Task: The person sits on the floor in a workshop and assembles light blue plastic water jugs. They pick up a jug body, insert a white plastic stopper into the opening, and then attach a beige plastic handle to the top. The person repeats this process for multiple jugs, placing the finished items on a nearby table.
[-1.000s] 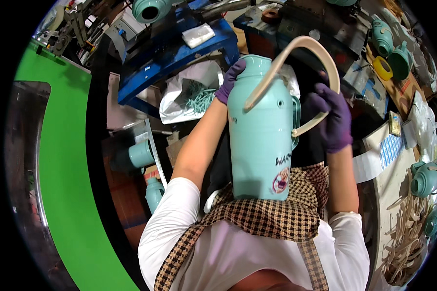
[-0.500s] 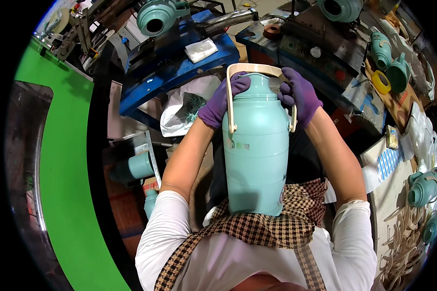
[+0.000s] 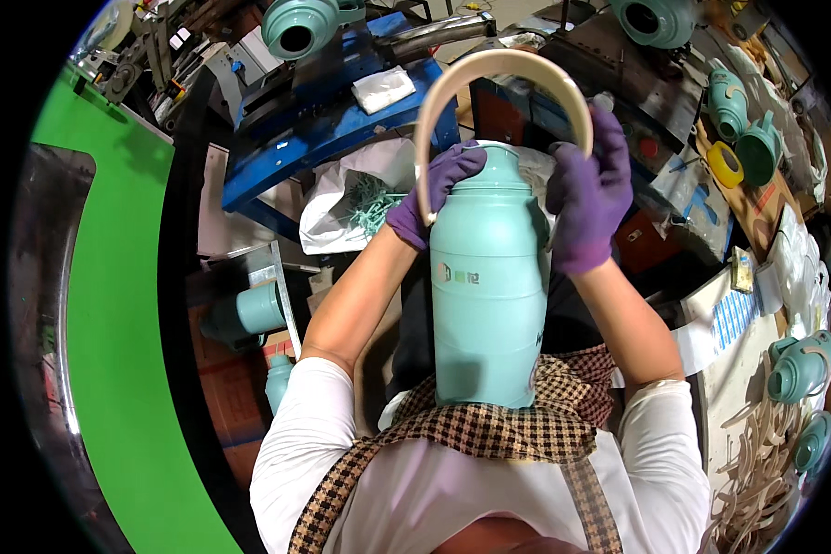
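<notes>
A pale green vacuum flask (image 3: 486,286) stands on my lap against the checked apron (image 3: 471,434), its neck pointing away from me. My left hand (image 3: 441,189), in a purple glove, is wrapped round the left side of the flask's neck and shoulder. With my right hand (image 3: 589,198), gloved the same, I grip the right end of a beige carrying handle (image 3: 508,63) between thumb and fingers. The handle arches high over the neck. Its left end hangs beside my left hand at the shoulder; whether it is attached is unclear. The right end is partly hidden by my fingers.
Ahead are a blue bench (image 3: 332,143) and a dark machine (image 3: 609,74). A white bag (image 3: 328,217) holds green strips. To the right, beige handles (image 3: 757,462) and green flask parts (image 3: 801,367) lie on a table. A green surface (image 3: 120,351) runs along the left.
The handle has risen into a wide arch above the flask, its right end lifted off the flask's side. My right hand has moved outward with it; my left hand stays at the neck.
</notes>
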`<state>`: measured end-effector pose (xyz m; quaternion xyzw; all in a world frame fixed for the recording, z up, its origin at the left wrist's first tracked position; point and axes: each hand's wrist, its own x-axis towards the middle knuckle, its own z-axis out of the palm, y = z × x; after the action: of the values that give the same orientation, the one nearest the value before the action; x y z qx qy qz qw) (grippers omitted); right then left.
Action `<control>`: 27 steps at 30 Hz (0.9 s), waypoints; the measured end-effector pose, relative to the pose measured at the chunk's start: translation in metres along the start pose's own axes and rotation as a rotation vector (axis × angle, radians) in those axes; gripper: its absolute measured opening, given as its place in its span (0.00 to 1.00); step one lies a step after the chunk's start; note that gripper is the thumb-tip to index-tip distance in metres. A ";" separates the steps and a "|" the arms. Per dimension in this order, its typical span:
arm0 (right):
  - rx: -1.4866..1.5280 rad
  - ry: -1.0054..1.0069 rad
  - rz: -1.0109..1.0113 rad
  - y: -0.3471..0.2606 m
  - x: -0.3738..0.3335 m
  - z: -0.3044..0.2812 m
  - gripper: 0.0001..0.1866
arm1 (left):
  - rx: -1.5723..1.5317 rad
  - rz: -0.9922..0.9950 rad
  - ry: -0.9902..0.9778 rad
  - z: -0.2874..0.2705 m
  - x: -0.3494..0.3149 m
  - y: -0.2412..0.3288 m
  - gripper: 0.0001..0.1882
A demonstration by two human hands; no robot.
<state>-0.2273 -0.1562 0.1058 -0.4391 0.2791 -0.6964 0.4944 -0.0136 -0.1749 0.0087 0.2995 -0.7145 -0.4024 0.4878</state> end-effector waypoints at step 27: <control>0.510 -0.462 0.533 0.099 0.040 -0.110 0.29 | 0.553 0.380 -0.038 0.043 0.028 0.081 0.29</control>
<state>-0.2855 -0.2334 -0.0127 -0.3597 0.0838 -0.4748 0.7989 -0.0668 -0.1454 0.0835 0.2745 -0.8485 -0.1009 0.4410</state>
